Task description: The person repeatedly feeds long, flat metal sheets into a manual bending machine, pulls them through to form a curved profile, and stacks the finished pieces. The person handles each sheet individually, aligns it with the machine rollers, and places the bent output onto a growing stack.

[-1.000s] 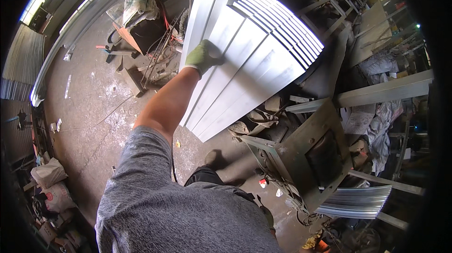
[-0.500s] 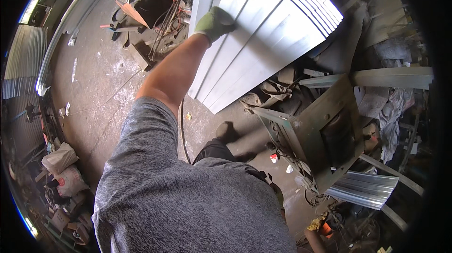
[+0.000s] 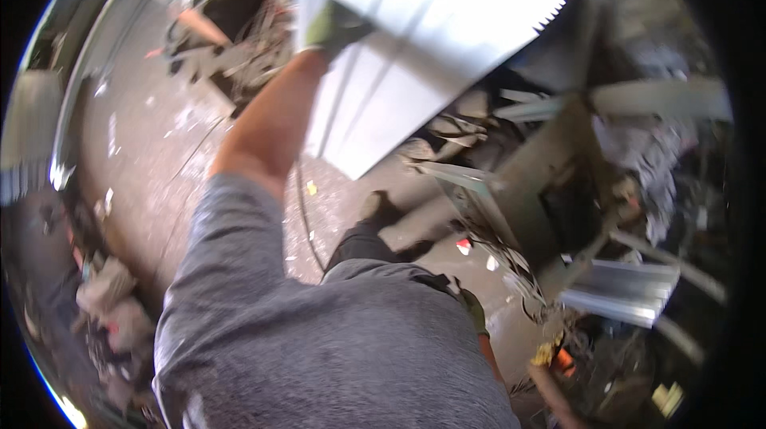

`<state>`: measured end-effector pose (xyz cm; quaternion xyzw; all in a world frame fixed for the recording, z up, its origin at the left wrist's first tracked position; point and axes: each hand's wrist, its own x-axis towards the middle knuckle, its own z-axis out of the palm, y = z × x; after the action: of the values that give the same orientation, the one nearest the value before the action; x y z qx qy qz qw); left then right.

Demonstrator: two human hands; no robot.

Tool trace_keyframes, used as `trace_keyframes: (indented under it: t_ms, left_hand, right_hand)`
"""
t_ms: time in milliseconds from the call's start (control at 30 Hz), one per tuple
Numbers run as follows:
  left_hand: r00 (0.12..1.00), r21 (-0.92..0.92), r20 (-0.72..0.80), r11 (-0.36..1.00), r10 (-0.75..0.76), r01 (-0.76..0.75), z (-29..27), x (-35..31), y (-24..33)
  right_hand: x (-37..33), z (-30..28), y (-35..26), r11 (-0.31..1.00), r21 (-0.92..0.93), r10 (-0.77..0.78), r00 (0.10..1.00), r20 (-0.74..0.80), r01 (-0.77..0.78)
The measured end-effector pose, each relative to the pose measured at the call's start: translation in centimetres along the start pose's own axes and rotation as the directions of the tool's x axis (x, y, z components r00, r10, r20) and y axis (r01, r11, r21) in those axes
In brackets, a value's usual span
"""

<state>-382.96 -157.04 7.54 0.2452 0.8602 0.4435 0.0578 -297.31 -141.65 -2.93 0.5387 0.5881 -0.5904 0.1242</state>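
Note:
My left hand (image 3: 335, 28), in a green work glove, is at the end of an outstretched bare forearm. It touches the ribbed face of a large stack of pale metal sheets (image 3: 431, 54) at the top centre; motion blur smears its fingers. The stack's right end shows a toothed row of layered edges, and its near corner points down toward my feet. Beside my right hip a small part of my gloved right hand (image 3: 475, 313) shows, its fingers hidden behind my body.
A rusty metal frame (image 3: 535, 189) with a square opening stands right of my feet. Shiny corrugated sheet pieces (image 3: 618, 289) lie beyond it. Tangled scrap and cables (image 3: 247, 62) sit at the upper left. Sacks (image 3: 112, 293) are piled at the lower left. A cable (image 3: 303, 205) crosses the floor.
The whole view has shifted and blurred. The metal stack and my left hand appear a little farther up and left. More of my right glove and forearm shows beside my hip.

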Motion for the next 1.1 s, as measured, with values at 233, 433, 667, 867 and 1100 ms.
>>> trace_keyframes:
  t_ms: [233,433,667,867,1100]
  left_hand:
    - [0.969,-0.319,-0.244,0.940,0.039,-0.118,3.6,-5.7,-5.9]
    - [0.927,0.094,0.110,0.932,-0.359,0.350,10.5,-28.2,-17.8]
    - [0.412,0.643,0.595,0.716,-0.690,0.271,14.0,-51.7,-10.9]
    - [0.536,0.298,0.356,0.637,-0.765,0.711,16.7,-56.4,-3.9]
    - [0.599,0.727,0.354,0.614,-0.718,0.307,16.2,-61.9,2.8]
  right_hand:
    - [-4.7,1.5,-9.7,0.937,-0.350,-0.029,0.996,-0.081,-0.001]
    - [-6.5,-2.8,-7.0,0.951,-0.278,0.063,0.966,-0.250,-0.134]
    - [-4.8,-17.4,6.5,0.936,-0.076,0.227,0.756,-0.614,-0.343]
    - [-2.2,-36.0,16.2,0.961,0.059,0.190,0.493,-0.849,-0.269]
    - [2.9,-58.4,17.4,0.985,0.167,0.172,0.239,-0.956,-0.041]
